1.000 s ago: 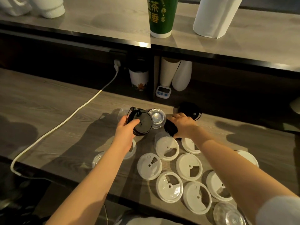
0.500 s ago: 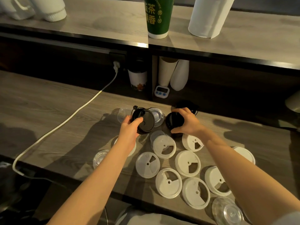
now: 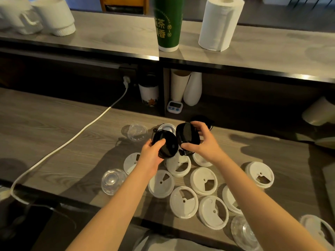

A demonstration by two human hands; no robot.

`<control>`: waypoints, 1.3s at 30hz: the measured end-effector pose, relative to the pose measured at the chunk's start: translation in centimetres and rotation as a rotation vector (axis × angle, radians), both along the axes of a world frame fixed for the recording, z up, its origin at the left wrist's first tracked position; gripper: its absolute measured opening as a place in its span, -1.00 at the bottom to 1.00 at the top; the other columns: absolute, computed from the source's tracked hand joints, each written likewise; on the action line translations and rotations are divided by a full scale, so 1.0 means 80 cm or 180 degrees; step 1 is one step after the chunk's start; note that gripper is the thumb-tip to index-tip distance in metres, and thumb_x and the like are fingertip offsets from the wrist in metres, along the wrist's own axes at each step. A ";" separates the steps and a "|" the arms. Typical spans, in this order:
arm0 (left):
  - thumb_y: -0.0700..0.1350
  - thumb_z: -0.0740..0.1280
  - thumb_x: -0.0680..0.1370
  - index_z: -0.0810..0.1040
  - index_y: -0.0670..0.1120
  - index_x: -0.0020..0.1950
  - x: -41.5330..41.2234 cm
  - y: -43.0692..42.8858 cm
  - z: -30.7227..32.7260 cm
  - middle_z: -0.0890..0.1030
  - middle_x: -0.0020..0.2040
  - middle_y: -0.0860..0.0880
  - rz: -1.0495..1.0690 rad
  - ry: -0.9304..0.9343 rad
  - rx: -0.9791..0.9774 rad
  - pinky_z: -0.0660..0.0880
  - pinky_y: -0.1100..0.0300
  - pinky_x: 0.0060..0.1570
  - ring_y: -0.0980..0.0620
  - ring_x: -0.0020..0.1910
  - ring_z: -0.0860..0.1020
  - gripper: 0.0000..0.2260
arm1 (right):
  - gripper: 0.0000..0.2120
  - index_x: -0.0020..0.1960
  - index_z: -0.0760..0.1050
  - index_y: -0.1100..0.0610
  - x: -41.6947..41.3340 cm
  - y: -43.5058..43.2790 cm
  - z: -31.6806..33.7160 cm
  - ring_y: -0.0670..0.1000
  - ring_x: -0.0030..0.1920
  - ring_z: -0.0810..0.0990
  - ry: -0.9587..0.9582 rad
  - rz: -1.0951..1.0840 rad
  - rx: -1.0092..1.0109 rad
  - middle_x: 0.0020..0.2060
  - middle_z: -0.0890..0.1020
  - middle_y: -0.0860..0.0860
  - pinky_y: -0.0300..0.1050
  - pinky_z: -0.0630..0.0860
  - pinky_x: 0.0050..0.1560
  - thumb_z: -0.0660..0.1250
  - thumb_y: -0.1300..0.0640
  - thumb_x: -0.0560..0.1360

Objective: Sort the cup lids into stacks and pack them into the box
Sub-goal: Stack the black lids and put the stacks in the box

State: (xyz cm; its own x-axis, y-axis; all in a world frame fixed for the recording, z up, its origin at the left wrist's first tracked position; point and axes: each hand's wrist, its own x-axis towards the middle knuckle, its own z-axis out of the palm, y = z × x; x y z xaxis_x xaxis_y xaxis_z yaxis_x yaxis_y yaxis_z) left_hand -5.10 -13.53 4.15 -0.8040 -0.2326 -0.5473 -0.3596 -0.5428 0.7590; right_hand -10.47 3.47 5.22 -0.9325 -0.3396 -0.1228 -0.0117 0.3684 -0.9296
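The left hand (image 3: 151, 154) holds a black lid (image 3: 166, 144) up off the counter (image 3: 54, 124). The thumb lies across the lid's face and the fingers curl round behind its rim. The lid sits at 1 o'clock from that hand. I cannot tell if it is one lid or a few pressed together.

The right hand (image 3: 205, 142) holds a second black lid (image 3: 187, 136). The thumb is on the near edge and the fingers hook over the far edge. This lid sits at 10 o'clock from the right hand. The two lids are side by side in the air, so close that I cannot tell if they touch.

A third black lid (image 3: 200, 118) lies on the counter at 12 o'clock from the right hand, partly hidden by the fingers.

Many white lids (image 3: 204, 180) lie flat on the counter at 6 o'clock from both hands. One clear lid (image 3: 136, 132) lies at 10 o'clock from the left hand. Another clear lid (image 3: 112, 181) lies at 8 o'clock from it.

A white cable (image 3: 72, 140) runs over the counter at 9 o'clock. A green cup (image 3: 167, 24) and a paper roll (image 3: 220, 24) stand on the upper shelf at 12 o'clock.
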 end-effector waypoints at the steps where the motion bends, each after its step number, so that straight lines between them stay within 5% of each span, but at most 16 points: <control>1: -0.24 0.25 0.56 0.48 -0.13 0.14 0.003 0.003 0.001 0.61 0.03 -0.15 -0.0032 0.0031 0.0078 0.54 0.03 -0.01 -0.08 0.02 0.60 -0.83 | -0.31 0.35 0.30 0.08 0.007 -0.005 0.002 -0.28 0.06 0.43 0.0029 0.0039 -0.0044 0.13 0.43 -0.12 -0.60 0.35 -0.10 0.53 0.23 0.31; 10: 0.13 -0.02 0.64 0.57 -0.05 0.07 0.017 0.014 0.005 0.67 0.00 -0.08 -0.0351 0.0015 0.0500 0.45 0.01 0.16 -0.04 0.09 0.57 -0.57 | -0.18 0.41 0.27 0.07 0.034 -0.027 0.003 -0.12 0.23 0.38 0.0721 0.0672 0.0644 0.23 0.42 -0.08 -0.25 0.34 0.24 0.58 0.08 0.25; 14: -0.05 0.15 0.61 0.55 -0.12 0.12 0.022 0.011 0.002 0.66 -0.02 -0.12 -0.0380 0.0050 0.0430 0.50 0.11 -0.12 -0.03 -0.02 0.61 -0.75 | -0.15 0.44 0.24 0.08 0.031 -0.022 0.001 -0.03 0.31 0.40 0.0923 0.0921 0.0969 0.32 0.44 -0.01 -0.29 0.30 0.23 0.56 0.04 0.26; 18: -0.21 0.26 0.55 0.39 -0.27 0.30 0.014 0.013 -0.003 0.60 0.09 -0.25 -0.0226 -0.0059 0.0327 0.54 0.05 -0.08 -0.14 0.06 0.59 -0.66 | -0.12 0.47 0.21 0.06 0.021 -0.012 -0.002 -0.05 0.35 0.36 0.0916 0.1094 0.1014 0.38 0.38 -0.03 -0.32 0.27 0.26 0.57 0.08 0.27; 23: -0.26 0.24 0.54 0.38 -0.26 0.31 -0.016 0.013 0.000 0.59 -0.03 -0.17 0.0038 -0.0135 -0.0054 0.53 0.09 -0.12 -0.06 -0.08 0.58 -0.66 | -0.41 0.41 0.32 0.02 -0.006 0.009 -0.008 -0.08 0.28 0.42 0.0228 0.0584 0.0730 0.33 0.43 -0.06 -0.23 0.32 0.18 0.43 0.02 0.44; 28: -0.21 0.35 0.50 0.08 -0.01 0.53 -0.045 -0.003 -0.013 0.43 0.35 -0.10 0.0190 -0.0281 -0.0408 0.37 -0.08 0.32 -0.10 0.27 0.46 -0.32 | -0.61 0.30 0.44 0.13 -0.056 0.028 -0.039 0.06 0.16 0.55 0.0662 -0.0028 0.1604 0.24 0.54 0.05 -0.08 0.50 0.09 0.32 0.01 0.52; 33: -0.19 0.40 0.47 0.16 0.01 0.51 -0.067 -0.014 -0.018 0.41 0.39 -0.11 0.0183 -0.0383 -0.0426 0.33 -0.08 0.36 -0.10 0.34 0.42 -0.32 | -0.40 0.48 0.19 0.09 -0.108 0.022 -0.069 0.16 0.48 0.14 0.0792 0.0276 0.3071 0.48 0.22 0.10 0.06 0.23 0.40 0.29 -0.05 0.51; 39: -0.22 0.36 0.50 0.36 -0.06 0.36 -0.087 -0.017 -0.012 0.50 0.28 -0.09 0.0186 -0.0486 -0.0689 0.37 -0.03 0.32 -0.06 0.23 0.48 -0.55 | -0.24 0.54 -0.08 -0.02 -0.137 0.004 -0.096 0.22 0.51 -0.05 0.0152 0.0699 0.3652 0.53 0.03 0.05 0.16 -0.03 0.48 0.23 -0.20 0.51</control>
